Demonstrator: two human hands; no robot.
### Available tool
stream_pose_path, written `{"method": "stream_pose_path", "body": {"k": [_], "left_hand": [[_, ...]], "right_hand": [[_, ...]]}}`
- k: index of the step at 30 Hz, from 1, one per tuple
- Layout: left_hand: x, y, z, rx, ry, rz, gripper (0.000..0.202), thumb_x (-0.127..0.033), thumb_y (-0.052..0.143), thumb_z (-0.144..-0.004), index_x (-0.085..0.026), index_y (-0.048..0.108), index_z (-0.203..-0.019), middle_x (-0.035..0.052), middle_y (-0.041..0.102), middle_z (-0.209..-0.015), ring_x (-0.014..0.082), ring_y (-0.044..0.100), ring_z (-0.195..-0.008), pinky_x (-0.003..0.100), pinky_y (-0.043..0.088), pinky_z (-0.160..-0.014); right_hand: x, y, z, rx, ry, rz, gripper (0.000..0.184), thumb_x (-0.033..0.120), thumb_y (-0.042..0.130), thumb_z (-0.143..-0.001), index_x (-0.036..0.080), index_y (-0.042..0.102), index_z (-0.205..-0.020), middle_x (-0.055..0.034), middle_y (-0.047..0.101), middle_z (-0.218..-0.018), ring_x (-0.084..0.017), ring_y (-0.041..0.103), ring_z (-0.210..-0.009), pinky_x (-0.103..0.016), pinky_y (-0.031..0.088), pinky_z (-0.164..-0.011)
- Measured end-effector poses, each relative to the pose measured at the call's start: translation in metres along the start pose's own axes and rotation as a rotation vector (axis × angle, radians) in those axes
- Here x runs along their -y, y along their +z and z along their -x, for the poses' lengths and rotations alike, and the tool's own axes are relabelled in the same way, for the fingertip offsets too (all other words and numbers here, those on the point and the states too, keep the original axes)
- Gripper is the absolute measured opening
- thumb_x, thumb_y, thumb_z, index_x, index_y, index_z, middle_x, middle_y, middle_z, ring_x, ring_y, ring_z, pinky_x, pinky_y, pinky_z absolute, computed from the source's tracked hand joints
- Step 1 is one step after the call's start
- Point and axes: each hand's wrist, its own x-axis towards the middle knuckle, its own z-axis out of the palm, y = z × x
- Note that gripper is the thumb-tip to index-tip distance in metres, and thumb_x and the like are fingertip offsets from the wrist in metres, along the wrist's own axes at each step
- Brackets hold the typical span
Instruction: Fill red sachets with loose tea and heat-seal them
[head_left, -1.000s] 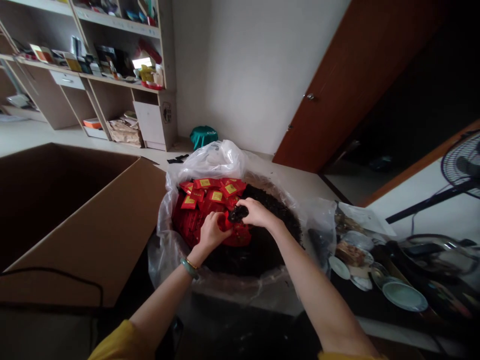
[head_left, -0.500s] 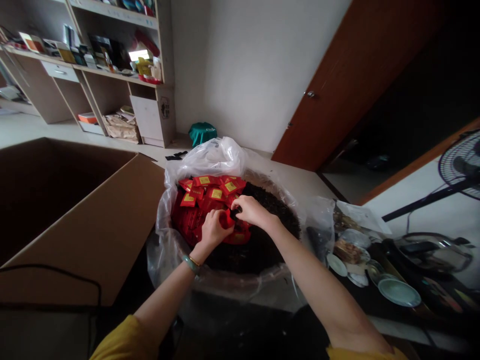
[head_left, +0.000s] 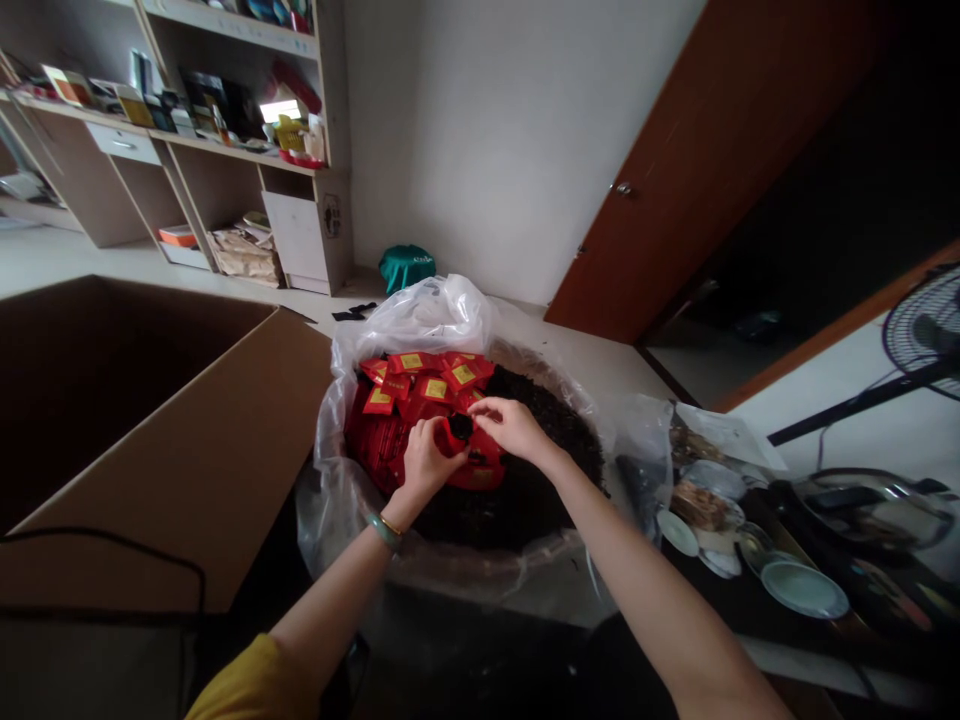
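My left hand (head_left: 433, 458) is closed around a small red packet (head_left: 453, 437), its mouth turned upward. Dark leaf material (head_left: 460, 426) fills that opening. Just to the right of the mouth is my right hand (head_left: 510, 425), its fingers slightly apart with nothing visible in them. Both hands are above a wide round container lined with a clear plastic bag (head_left: 330, 425). Inside it, red packets with yellow labels (head_left: 435, 388) are heaped on the left. Dark dried leaves (head_left: 551, 410), resembling loose tea, cover the right side and front.
A large open cardboard box (head_left: 202, 440) stands at the left. On the right, a low surface carries bowls (head_left: 804, 588), a glass-lidded pot (head_left: 874, 505) and a plastic bag (head_left: 641, 440). A black fan (head_left: 926, 325) is at the right edge. Shelves (head_left: 300, 215) stand behind.
My right hand has drawn back slightly to the right from the packet's mouth, and the dark leaves there now show. My left hand keeps its hold on the packet.
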Motion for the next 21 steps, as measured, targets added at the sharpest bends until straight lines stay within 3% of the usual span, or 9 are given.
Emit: {"method": "stream_pose_path", "body": {"k": [4, 7, 13, 17, 21], "left_hand": [[-0.002, 0.003, 0.001, 0.010, -0.006, 0.055, 0.050, -0.027, 0.074, -0.063, -0.021, 0.052, -0.106, 0.0054, 0.056, -0.098, 0.0227, 0.057, -0.093, 0.036, 0.049, -0.081], [-0.002, 0.003, 0.004, 0.062, -0.006, 0.088, 0.046, -0.023, 0.072, -0.065, -0.021, 0.053, -0.107, 0.0048, 0.055, -0.098, 0.0204, 0.059, -0.087, 0.034, 0.050, -0.077], [0.011, 0.000, 0.007, 0.236, 0.054, 0.097, 0.054, -0.017, 0.075, -0.059, -0.021, 0.054, -0.108, 0.0046, 0.054, -0.102, 0.0194, 0.060, -0.087, 0.033, 0.051, -0.078], [0.019, 0.002, 0.009, 0.267, 0.107, 0.082, 0.054, -0.026, 0.078, -0.059, -0.018, 0.055, -0.107, 0.0066, 0.062, -0.102, 0.0239, 0.059, -0.095, 0.039, 0.049, -0.087], [0.019, 0.005, 0.012, 0.248, 0.095, 0.042, 0.056, -0.027, 0.078, -0.059, -0.018, 0.056, -0.110, 0.0076, 0.066, -0.103, 0.0255, 0.061, -0.094, 0.040, 0.049, -0.085]], "right_hand": [[0.006, 0.010, 0.016, 0.127, -0.152, 0.325, 0.026, 0.030, 0.069, -0.076, 0.017, 0.070, -0.099, -0.0090, 0.065, -0.105, -0.022, 0.058, -0.098, -0.036, 0.045, -0.090], [0.011, 0.021, 0.024, 0.207, -0.187, 0.528, 0.026, 0.034, 0.067, -0.079, 0.017, 0.070, -0.098, -0.0108, 0.065, -0.105, -0.024, 0.053, -0.103, -0.036, 0.043, -0.091], [-0.003, 0.033, 0.023, 0.318, -0.103, 0.533, 0.017, 0.032, 0.061, -0.084, 0.017, 0.070, -0.086, -0.0088, 0.069, -0.092, -0.022, 0.057, -0.095, -0.031, 0.042, -0.084], [-0.014, 0.036, 0.019, 0.227, -0.001, 0.497, 0.016, 0.026, 0.056, -0.087, 0.018, 0.069, -0.086, -0.0077, 0.070, -0.089, -0.021, 0.059, -0.091, -0.029, 0.041, -0.081], [-0.018, 0.031, 0.017, 0.109, 0.080, 0.447, 0.018, 0.024, 0.051, -0.088, 0.018, 0.067, -0.081, -0.0070, 0.069, -0.085, -0.018, 0.059, -0.085, -0.026, 0.039, -0.075]]}}
